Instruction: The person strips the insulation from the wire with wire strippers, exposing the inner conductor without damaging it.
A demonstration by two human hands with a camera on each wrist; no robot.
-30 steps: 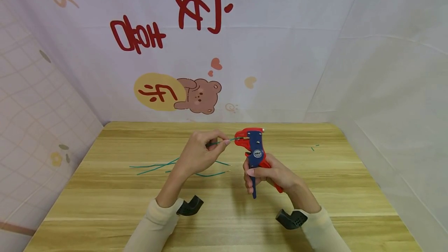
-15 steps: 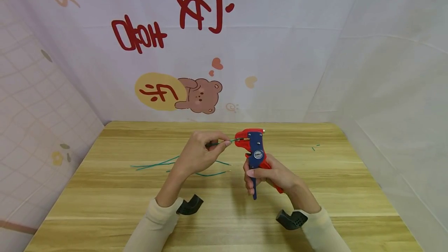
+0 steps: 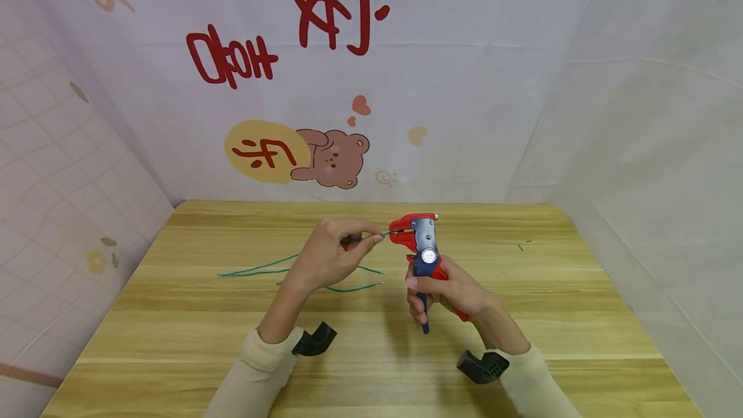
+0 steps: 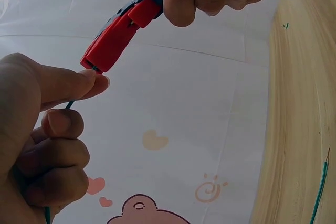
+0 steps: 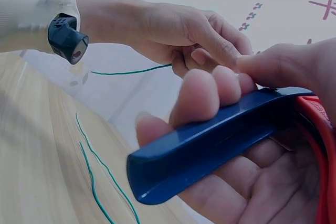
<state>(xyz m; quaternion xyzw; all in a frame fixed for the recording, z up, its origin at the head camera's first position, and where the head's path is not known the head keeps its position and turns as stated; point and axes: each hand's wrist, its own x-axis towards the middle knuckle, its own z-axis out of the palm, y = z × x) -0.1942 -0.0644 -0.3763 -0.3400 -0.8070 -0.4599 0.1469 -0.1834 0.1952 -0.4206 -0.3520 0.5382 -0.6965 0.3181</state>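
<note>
In the head view my left hand (image 3: 331, 253) pinches a thin green wire (image 3: 386, 234) between thumb and forefinger. The other fingers of that hand curl in, and the wire runs back past them in the left wrist view. The wire's front end sits in the red nose of a red and blue wire stripper (image 3: 426, 231); its tip is hidden there. My right hand (image 3: 455, 286) grips the stripper, its fingers wrapped round the blue handle (image 5: 210, 135), with the red handle (image 5: 325, 140) near the palm. The left fingertips almost touch the stripper's nose.
Beneath the left hand, several green wires (image 3: 348, 290) lie on the wooden table (image 3: 371, 366), with bare copper ends pointing right. Small green offcuts (image 3: 520, 247) lie farther right. A printed white cloth (image 3: 476, 82) hangs behind the table.
The stripper has tilted slightly, so its blue body catches the light and its handle tip sits a little farther right. The wire tail left of the hand has shifted up slightly.
</note>
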